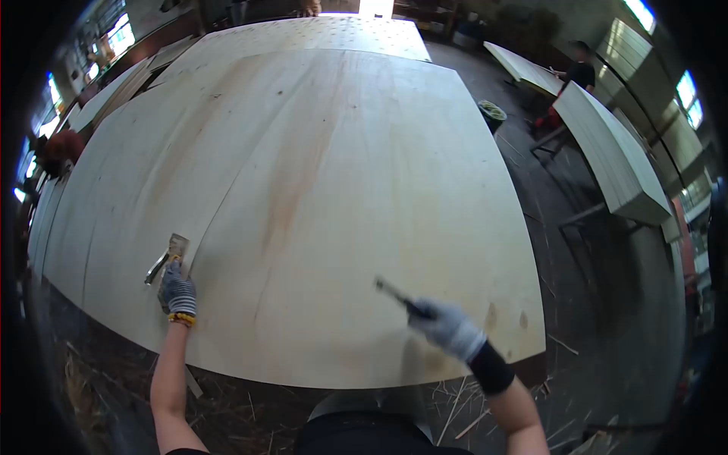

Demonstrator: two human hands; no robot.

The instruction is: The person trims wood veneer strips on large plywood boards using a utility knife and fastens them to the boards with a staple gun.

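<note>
A large pale wood sheet (356,205) with knots and brownish streaks lies in front of me. At its left, my left hand (178,292), in a striped knit glove with a yellow cuff, is closed around a putty knife (178,244) with a broad blade. A shiny metal piece (155,269) lies right beside the fingers; I cannot tell whether it is held too. My right hand (447,330), in a grey-white glove, grips a slim dark-handled tool (398,294) over the right part of the sheet. That tool is blurred by motion, its kind unclear.
Another sheet (318,34) lies beyond the near one. On the right, a thick stack of boards (618,163) rests on trestles, with a person (580,72) behind it. A bin (491,114) stands by the sheet's right edge. Wood scraps (462,409) litter the floor.
</note>
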